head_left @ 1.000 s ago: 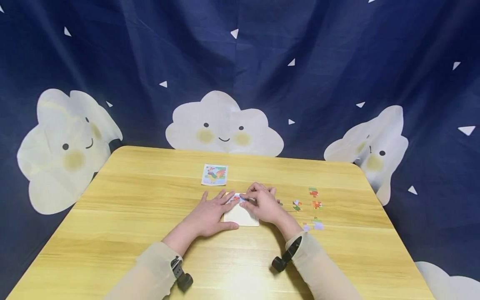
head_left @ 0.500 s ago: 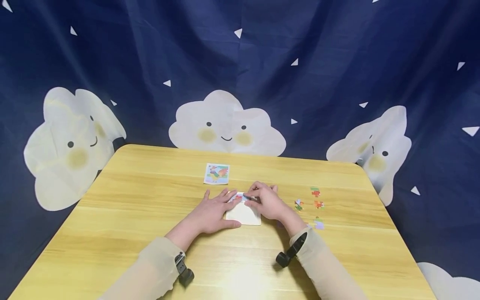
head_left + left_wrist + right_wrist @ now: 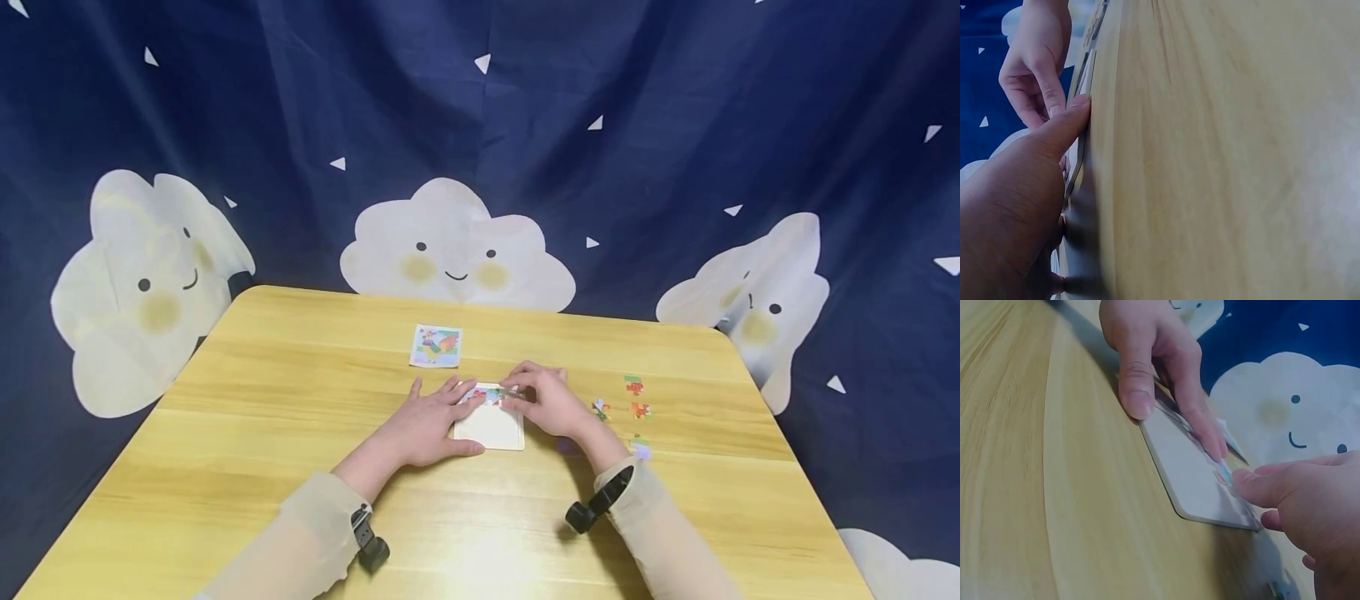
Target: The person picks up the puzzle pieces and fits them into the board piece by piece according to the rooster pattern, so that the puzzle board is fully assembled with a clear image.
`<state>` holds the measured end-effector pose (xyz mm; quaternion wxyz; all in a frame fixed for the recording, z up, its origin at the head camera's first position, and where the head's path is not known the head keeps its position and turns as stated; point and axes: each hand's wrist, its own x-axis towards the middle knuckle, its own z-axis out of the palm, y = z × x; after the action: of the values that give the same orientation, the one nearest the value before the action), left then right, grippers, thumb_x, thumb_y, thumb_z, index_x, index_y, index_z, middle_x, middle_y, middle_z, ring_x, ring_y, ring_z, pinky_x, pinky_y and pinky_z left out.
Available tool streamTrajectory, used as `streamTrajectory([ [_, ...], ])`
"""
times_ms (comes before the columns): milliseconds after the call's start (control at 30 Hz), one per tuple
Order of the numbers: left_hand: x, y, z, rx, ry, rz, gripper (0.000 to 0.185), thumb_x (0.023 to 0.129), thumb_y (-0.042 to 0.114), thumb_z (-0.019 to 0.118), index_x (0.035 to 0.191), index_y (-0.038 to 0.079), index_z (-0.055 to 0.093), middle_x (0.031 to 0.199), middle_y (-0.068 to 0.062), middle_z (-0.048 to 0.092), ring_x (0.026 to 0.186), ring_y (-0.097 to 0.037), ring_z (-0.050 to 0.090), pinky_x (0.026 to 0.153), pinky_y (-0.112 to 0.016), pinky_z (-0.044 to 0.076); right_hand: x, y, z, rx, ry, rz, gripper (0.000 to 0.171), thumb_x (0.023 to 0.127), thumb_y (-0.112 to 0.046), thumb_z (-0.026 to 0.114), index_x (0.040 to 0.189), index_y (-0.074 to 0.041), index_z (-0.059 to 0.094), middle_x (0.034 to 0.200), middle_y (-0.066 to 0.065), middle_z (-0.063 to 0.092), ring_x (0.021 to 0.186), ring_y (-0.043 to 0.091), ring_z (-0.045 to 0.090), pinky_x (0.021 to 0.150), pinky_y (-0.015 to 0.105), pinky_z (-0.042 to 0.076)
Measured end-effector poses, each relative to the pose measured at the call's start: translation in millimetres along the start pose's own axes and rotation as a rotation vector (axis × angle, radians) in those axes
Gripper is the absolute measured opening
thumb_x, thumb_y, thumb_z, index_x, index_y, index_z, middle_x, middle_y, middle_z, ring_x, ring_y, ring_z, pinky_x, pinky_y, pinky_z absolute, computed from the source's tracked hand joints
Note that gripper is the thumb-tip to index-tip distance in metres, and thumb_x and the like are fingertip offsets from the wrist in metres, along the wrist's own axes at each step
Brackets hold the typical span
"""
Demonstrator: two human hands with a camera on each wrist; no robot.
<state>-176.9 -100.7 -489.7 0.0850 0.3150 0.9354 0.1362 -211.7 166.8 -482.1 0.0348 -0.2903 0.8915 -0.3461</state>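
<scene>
A white puzzle board lies on the wooden table between both hands. Colourful puzzle pieces line its far edge, while its nearer part is bare white. My left hand rests spread over the board's left side, with the thumb at the near edge and fingertips on the far-left pieces. At the far right corner, my right hand pinches a small puzzle piece between thumb and index finger; the fingers hide most of it. From the right wrist view, those fingertips sit right at the board's far edge.
Loose puzzle pieces lie to the right, including a red and green one, an orange one and a purple one. A square rooster picture card lies beyond the board. A blue cloud-print curtain hangs behind the table.
My right hand has shifted slightly right along the board's far edge, uncovering more of the coloured pieces there. The left hand has stayed in place on the board. The head view has shifted slightly.
</scene>
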Motion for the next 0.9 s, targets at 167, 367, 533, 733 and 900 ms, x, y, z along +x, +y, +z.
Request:
streamTrajectory([
  [167,0.5,-0.2,1.2,-0.002,-0.005,0.002,0.092,0.095,0.08,0.052,0.168,0.027,0.035,0.175,0.002,0.021,0.16,-0.029,0.017,0.118,-0.078,0.007,-7,6,-7,0.012,0.043,-0.027,0.022,0.098,-0.017,0.079,0.119,-0.01,0.079,0.116,0.002,0.069,0.094,0.02,0.066,0.094,0.054,0.022],
  [367,0.5,-1.3,2.4,-0.004,-0.01,-0.001,0.091,0.095,0.079,0.053,0.168,0.027,0.034,0.176,0.003,0.019,0.161,-0.028,0.015,0.118,-0.078,0.006,-15,13,-15,0.005,0.08,-0.028,0.022,0.098,-0.018,0.08,0.118,-0.009,0.079,0.117,0.003,0.07,0.093,0.017,0.066,0.093,0.052,0.023],
  [533,-0.4,-2.1,1.3,0.0,-0.005,0.012,0.09,0.096,0.077,0.053,0.167,0.026,0.036,0.175,0.002,0.02,0.161,-0.029,0.017,0.117,-0.079,0.007,-20,14,-22,0.008,0.082,-0.008,0.024,0.099,-0.017,0.078,0.12,-0.006,0.078,0.118,0.006,0.07,0.092,0.015,0.065,0.094,0.051,0.025],
  [733,-1.0,-2.8,1.5,0.003,-0.001,0.029,0.088,0.097,0.076,0.053,0.168,0.025,0.035,0.175,0.003,0.02,0.16,-0.029,0.018,0.117,-0.08,0.008,-27,17,-30,0.005,0.096,0.0,0.027,0.099,-0.016,0.078,0.123,-0.003,0.077,0.116,0.008,0.07,0.093,0.022,0.065,0.095,0.05,0.024],
  [900,-1.0,-2.6,2.0,0.0,0.004,0.034,0.088,0.097,0.075,0.054,0.168,0.025,0.036,0.175,0.002,0.021,0.16,-0.03,0.018,0.117,-0.08,0.007,-34,23,-37,-0.003,0.106,0.003,0.032,0.099,-0.017,0.078,0.126,-0.002,0.075,0.119,0.008,0.069,0.1,0.029,0.064,0.095,0.051,0.025],
])
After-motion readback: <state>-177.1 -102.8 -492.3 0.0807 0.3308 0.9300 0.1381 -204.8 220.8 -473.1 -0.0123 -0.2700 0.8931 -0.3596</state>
